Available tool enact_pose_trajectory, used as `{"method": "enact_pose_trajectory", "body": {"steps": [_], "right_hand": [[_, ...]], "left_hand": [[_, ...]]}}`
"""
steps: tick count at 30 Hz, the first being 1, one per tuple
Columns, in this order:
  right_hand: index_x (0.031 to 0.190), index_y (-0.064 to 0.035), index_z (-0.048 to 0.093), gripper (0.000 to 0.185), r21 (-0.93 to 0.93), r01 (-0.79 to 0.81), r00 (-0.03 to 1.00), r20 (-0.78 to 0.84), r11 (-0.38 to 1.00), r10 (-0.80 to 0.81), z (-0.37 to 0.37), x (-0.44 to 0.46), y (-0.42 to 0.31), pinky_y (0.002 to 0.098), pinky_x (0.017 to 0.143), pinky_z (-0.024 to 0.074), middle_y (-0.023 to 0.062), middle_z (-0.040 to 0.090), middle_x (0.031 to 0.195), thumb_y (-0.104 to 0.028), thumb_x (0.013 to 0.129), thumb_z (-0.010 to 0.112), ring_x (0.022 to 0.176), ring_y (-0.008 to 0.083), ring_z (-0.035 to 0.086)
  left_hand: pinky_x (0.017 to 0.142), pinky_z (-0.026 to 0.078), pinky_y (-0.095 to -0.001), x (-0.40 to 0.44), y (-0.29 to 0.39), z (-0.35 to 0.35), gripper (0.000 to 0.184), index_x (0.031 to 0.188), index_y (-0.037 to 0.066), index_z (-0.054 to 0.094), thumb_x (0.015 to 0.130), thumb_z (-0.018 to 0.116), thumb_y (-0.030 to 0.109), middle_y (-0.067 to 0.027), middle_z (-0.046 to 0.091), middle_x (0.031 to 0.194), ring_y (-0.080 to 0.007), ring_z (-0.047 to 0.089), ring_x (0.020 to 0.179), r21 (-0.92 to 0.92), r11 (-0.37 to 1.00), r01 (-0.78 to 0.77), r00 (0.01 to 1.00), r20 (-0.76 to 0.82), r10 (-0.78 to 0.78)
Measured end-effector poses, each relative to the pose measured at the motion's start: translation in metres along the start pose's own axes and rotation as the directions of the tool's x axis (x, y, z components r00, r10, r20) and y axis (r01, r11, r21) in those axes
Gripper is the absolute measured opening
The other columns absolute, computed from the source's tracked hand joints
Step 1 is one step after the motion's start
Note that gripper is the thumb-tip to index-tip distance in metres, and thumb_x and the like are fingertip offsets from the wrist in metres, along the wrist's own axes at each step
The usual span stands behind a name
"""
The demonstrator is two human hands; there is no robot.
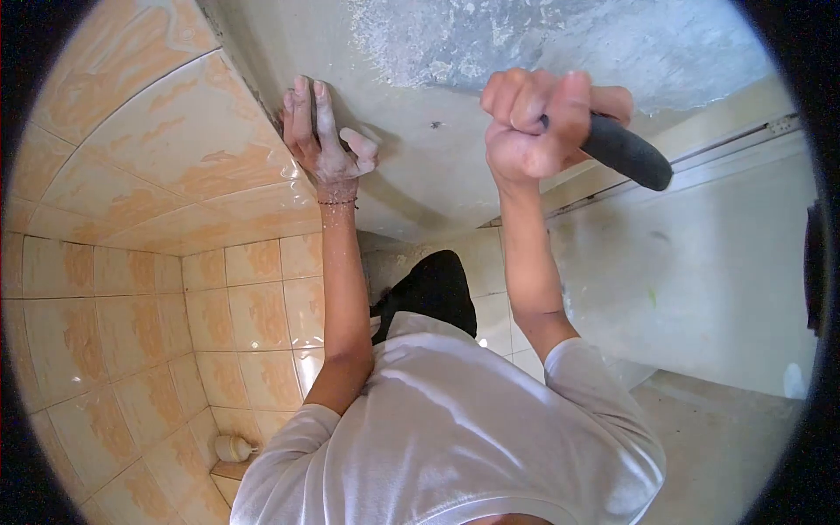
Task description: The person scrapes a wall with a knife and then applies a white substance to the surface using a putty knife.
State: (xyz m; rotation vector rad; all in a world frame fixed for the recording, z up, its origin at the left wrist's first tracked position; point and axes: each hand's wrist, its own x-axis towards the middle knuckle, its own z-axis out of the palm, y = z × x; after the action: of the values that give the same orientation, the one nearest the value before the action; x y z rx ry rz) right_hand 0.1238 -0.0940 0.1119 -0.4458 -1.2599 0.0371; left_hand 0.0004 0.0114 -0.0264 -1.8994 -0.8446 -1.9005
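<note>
My left hand (328,140), dusted with white powder, rests against the grey wall (411,166) beside its tiled corner. Its fingers are apart and nothing is in them. Higher on the right, my right hand (538,127) is wrapped round the dark, rounded handle (632,156) of a hand tool. The tool's working end is hidden behind the fist, so I cannot tell its kind. Just above that hand is a rough, patchy bluish-white area (560,44) of the wall, its surface scraped or flaking.
Cream and orange glossy tiles (166,131) cover the left side. A pale bottle-like item (233,448) stands on a small corner ledge at lower left. To the right runs a pale flat panel (691,262) with a dark metal strip (726,144) along its edge.
</note>
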Motion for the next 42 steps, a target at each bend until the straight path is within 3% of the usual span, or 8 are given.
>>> {"method": "enact_pose_trajectory", "body": {"steps": [9, 11, 17, 23, 27, 31, 34, 42], "right_hand": [[0.086, -0.0192, 0.029, 0.024, 0.276, -0.030, 0.981, -0.174, 0.961, 0.081, -0.011, -0.007, 0.008, 0.0278, 0.033, 0.0252, -0.0020, 0.025, 0.046, -0.009, 0.091, 0.050, 0.035, 0.0092, 0.025], [0.087, -0.0190, 0.028, 0.025, 0.572, 0.058, 0.990, -0.140, 0.818, 0.028, -0.022, -0.009, 0.000, 0.0278, 0.033, 0.0245, -0.0017, 0.024, 0.046, -0.011, 0.091, 0.052, 0.035, 0.0091, 0.025], [0.084, -0.0221, 0.027, 0.017, 0.203, -0.086, 0.975, -0.186, 0.975, 0.124, -0.014, -0.007, 0.007, 0.0271, 0.032, 0.0171, -0.0019, 0.018, 0.044, -0.016, 0.094, 0.040, 0.034, 0.0092, 0.015], [0.086, -0.0230, 0.025, 0.019, 0.198, -0.038, 0.989, -0.136, 0.979, 0.066, -0.021, -0.003, 0.002, 0.0282, 0.032, 0.0193, -0.0017, 0.018, 0.044, -0.013, 0.096, 0.038, 0.034, 0.0097, 0.015], [0.086, -0.0203, 0.025, 0.022, 0.496, 0.066, 0.988, -0.154, 0.866, 0.014, -0.024, 0.003, 0.003, 0.0290, 0.032, 0.0187, -0.0025, 0.018, 0.044, -0.010, 0.094, 0.043, 0.034, 0.0094, 0.015], [0.081, -0.0164, 0.026, 0.018, 0.212, -0.197, 0.957, -0.168, 0.957, 0.234, -0.014, -0.008, 0.014, 0.0287, 0.037, 0.0213, -0.0025, 0.019, 0.046, -0.013, 0.094, 0.037, 0.037, 0.0117, 0.019], [0.079, -0.0158, 0.028, 0.017, 0.375, -0.045, 0.998, 0.050, 0.926, 0.028, -0.024, -0.013, 0.001, 0.0283, 0.038, 0.0222, -0.0024, 0.021, 0.046, -0.013, 0.093, 0.037, 0.038, 0.0122, 0.021], [0.083, -0.0230, 0.028, 0.013, 0.199, -0.019, 0.985, -0.164, 0.980, 0.052, -0.024, -0.003, -0.006, 0.0260, 0.031, 0.0123, -0.0024, 0.016, 0.043, -0.020, 0.092, 0.037, 0.033, 0.0088, 0.011]], "left_hand": [[0.106, 0.033, -0.0507, 0.002, -0.003, 0.002, 0.057, 0.127, -0.005, 0.050, 0.084, 0.035, 0.030, -0.0230, 0.044, 0.134, -0.0378, 0.041, 0.123, 0.016, 1.000, -0.021, 1.000, -0.021, 0.021], [0.106, 0.033, -0.0508, 0.001, -0.004, 0.001, 0.057, 0.127, -0.005, 0.050, 0.083, 0.035, 0.029, -0.0232, 0.044, 0.134, -0.0377, 0.041, 0.123, 0.027, 0.999, -0.021, 1.000, -0.013, 0.022], [0.105, 0.034, -0.0519, 0.005, -0.001, 0.001, 0.079, 0.129, -0.004, 0.049, 0.091, 0.025, 0.062, -0.0241, 0.045, 0.133, -0.0388, 0.041, 0.123, 0.011, 0.999, -0.035, 0.999, -0.021, 0.035], [0.105, 0.034, -0.0517, 0.002, -0.002, 0.004, 0.078, 0.129, -0.003, 0.048, 0.091, 0.025, 0.061, -0.0244, 0.045, 0.133, -0.0381, 0.041, 0.123, 0.019, 1.000, -0.022, 0.999, -0.040, 0.022], [0.105, 0.034, -0.0514, 0.004, -0.002, 0.005, 0.079, 0.129, -0.003, 0.049, 0.091, 0.024, 0.062, -0.0241, 0.044, 0.133, -0.0378, 0.041, 0.122, 0.034, 0.999, -0.006, 0.999, -0.034, 0.007], [0.106, 0.032, -0.0517, 0.001, -0.002, 0.001, 0.065, 0.129, -0.004, 0.049, 0.091, 0.032, 0.047, -0.0235, 0.043, 0.134, -0.0380, 0.041, 0.123, 0.003, 0.999, -0.049, 0.998, -0.042, 0.049], [0.107, 0.031, -0.0520, 0.003, -0.003, 0.007, 0.063, 0.128, -0.004, 0.049, 0.090, 0.034, 0.043, -0.0233, 0.043, 0.134, -0.0383, 0.040, 0.124, 0.004, 0.999, -0.043, 0.998, -0.049, 0.043], [0.107, 0.031, -0.0523, 0.004, -0.002, 0.005, 0.058, 0.129, -0.004, 0.048, 0.080, 0.037, 0.025, -0.0231, 0.043, 0.135, -0.0380, 0.038, 0.126, -0.014, 0.998, -0.062, 0.996, -0.072, 0.061]]}}
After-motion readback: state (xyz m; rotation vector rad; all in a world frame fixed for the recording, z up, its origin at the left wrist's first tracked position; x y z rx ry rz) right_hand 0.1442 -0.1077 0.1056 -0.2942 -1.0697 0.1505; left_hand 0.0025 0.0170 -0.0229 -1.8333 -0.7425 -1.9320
